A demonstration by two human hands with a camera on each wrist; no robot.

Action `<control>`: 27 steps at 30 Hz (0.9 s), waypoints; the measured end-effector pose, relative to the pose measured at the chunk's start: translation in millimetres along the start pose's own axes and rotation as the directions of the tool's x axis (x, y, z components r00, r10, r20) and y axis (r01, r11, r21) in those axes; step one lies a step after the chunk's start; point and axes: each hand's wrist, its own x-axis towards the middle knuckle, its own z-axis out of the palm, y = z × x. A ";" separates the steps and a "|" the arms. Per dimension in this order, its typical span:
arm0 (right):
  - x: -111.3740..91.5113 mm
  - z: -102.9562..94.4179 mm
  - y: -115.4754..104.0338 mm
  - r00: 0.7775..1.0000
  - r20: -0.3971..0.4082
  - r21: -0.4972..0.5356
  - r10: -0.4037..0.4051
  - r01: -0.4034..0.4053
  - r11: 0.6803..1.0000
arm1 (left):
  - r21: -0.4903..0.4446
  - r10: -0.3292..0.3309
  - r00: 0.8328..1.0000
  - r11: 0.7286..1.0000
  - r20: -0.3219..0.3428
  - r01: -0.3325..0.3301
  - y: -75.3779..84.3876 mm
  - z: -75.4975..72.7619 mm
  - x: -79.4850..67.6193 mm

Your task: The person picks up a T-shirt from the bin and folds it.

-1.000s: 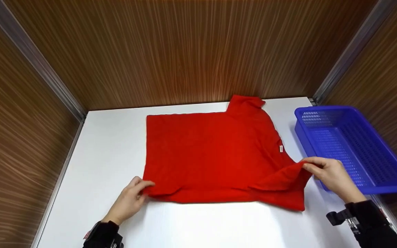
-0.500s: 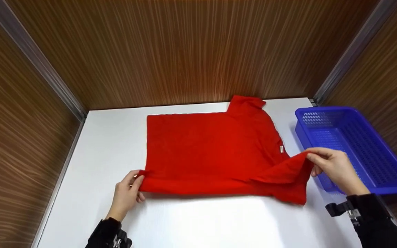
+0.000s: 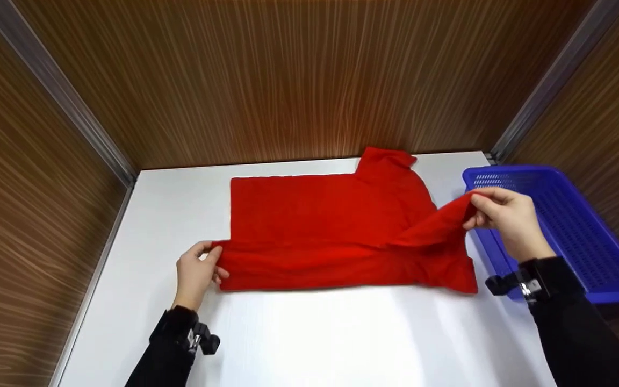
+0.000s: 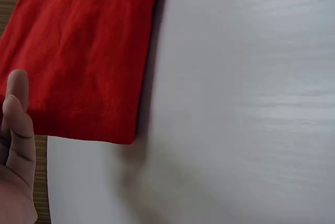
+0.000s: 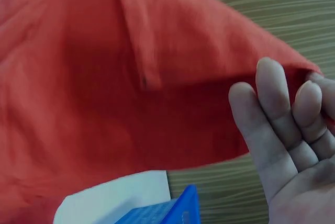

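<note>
A red T-shirt (image 3: 309, 209) lies on the white table, its near side lifted and turned over toward the far side. My left hand (image 3: 196, 271) pinches the bottom hem at the shirt's left end between thumb and fingers. At the other end, my right hand (image 3: 508, 217) pinches the near sleeve and holds it raised beside the basket. In the right wrist view, the raised red cloth (image 5: 209, 41) hangs from the fingertips, with the other fingers loosely extended. The far sleeve (image 3: 384, 161) lies flat by the back wall. The neckline is mostly covered by the lifted cloth.
A blue perforated plastic basket (image 3: 605, 236) stands at the table's right side, partly under my right hand. Wood-grain panels (image 3: 309, 80) enclose the table at the back and both sides. White table surface (image 3: 315, 338) extends in front of the shirt.
Both hands have moved away from me, carrying the shirt's near edge up and over the body. The left hand now pinches the hem corner; the folded strip is wider and the neck label is covered.
</note>
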 end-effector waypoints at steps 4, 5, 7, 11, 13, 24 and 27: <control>13.4 10.6 -3.7 0.999 -0.011 -0.002 0.030 -0.030 1.000 | -0.025 -0.009 1.000 1.000 -0.011 0.009 5.0 6.3 9.6; 15.8 13.1 -4.2 0.999 -0.016 -0.012 0.037 -0.037 0.999 | -0.028 -0.009 1.000 1.000 -0.015 0.009 5.9 7.8 11.4; 19.6 17.3 -5.0 0.998 -0.030 -0.040 0.050 -0.051 0.998 | -0.030 -0.006 1.000 1.000 -0.020 0.006 7.3 10.4 14.6; 28.2 25.3 -4.4 0.996 -0.054 -0.090 0.071 -0.076 0.993 | -0.026 -0.006 0.999 1.000 -0.032 0.005 8.0 12.2 19.2; 33.0 28.8 -4.1 0.996 -0.062 -0.128 0.072 -0.079 0.989 | -0.026 -0.006 0.999 1.000 -0.039 0.005 7.5 12.3 20.0; 57.9 48.1 2.5 0.998 -0.062 -0.363 -0.021 -0.003 0.932 | 0.016 -0.008 0.998 1.000 -0.070 0.009 1.3 14.8 24.0; 56.1 52.6 17.5 0.998 0.063 -0.443 -0.015 0.041 0.895 | 0.134 0.055 0.996 0.990 -0.077 -0.044 -2.8 18.3 21.1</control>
